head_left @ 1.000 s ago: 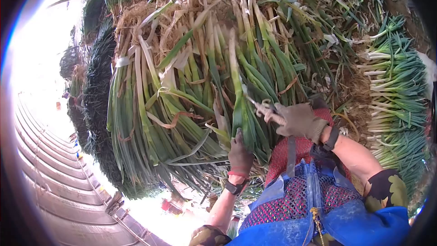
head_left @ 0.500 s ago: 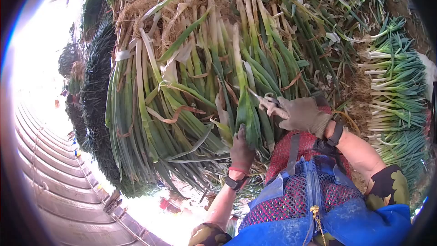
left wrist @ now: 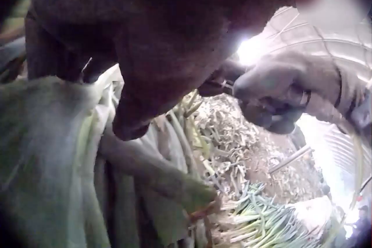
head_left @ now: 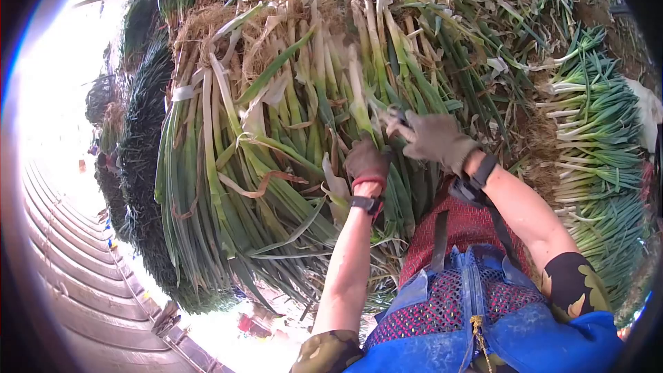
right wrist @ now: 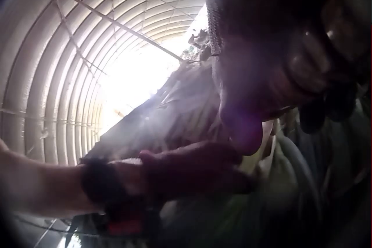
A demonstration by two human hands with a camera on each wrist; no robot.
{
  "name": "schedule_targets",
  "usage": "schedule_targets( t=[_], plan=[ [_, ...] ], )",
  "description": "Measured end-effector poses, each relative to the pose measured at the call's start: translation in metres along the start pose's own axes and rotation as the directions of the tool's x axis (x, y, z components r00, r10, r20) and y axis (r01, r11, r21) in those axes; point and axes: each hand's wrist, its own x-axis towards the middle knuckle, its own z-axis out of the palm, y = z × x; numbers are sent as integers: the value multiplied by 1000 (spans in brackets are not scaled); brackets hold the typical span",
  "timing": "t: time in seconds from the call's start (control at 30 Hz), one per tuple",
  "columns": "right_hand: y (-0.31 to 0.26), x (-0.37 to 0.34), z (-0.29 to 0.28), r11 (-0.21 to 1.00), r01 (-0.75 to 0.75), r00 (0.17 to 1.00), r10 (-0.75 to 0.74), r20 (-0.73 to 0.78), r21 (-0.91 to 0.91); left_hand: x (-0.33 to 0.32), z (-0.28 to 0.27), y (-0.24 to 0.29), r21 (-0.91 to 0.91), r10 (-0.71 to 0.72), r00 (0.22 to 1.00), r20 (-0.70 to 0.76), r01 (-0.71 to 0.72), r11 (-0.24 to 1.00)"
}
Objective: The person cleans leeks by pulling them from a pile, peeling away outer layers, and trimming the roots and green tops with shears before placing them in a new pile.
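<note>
the brown-gloved left hand (head_left: 368, 161) gripped a long white-and-green onion stalk (head_left: 356, 90) atop a broad leafy green heap (head_left: 228, 214), seemingly to steady it; the brown-gloved right hand (head_left: 440, 141) held a blurred, pale, slender tool (head_left: 393, 125) close beside it.

Clad in blue overgarment (head_left: 552, 337) with pink-flecked mesh panels (head_left: 423, 322), central zip (head_left: 472, 280) and yellow cord (head_left: 476, 337), camouflage sleeves (head_left: 578, 286); gloved grey-brown on right hand (head_left: 435, 139), red-cuffed on left hand (head_left: 367, 161); banded with black wrist straps (head_left: 481, 171).
</note>
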Motion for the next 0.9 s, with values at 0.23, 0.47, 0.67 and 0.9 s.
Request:
schedule_targets(
  t=[0.23, 0.47, 0.67, 0.9],
  plan=[
    [5, -7, -22, 995, 91, 994, -93, 56, 31, 23, -30, -33, -552, -34, 978, 205, 144, 821],
    [3, -11, -22, 997, 31, 995, -37, 88, 67, 83, -174, -28, -937, 50, 948, -313, -300, -178],
    [10, 37, -30, 994, -76, 995, 81, -65, 74, 73, -82, -53, -631, -133, 658, -741, -615, 474],
    [8, 86, -18, 1000, -11, 996, 13, -90, 18, -12, 131, -44, 325, 165, 974, -155, -107, 940]
  ],
)
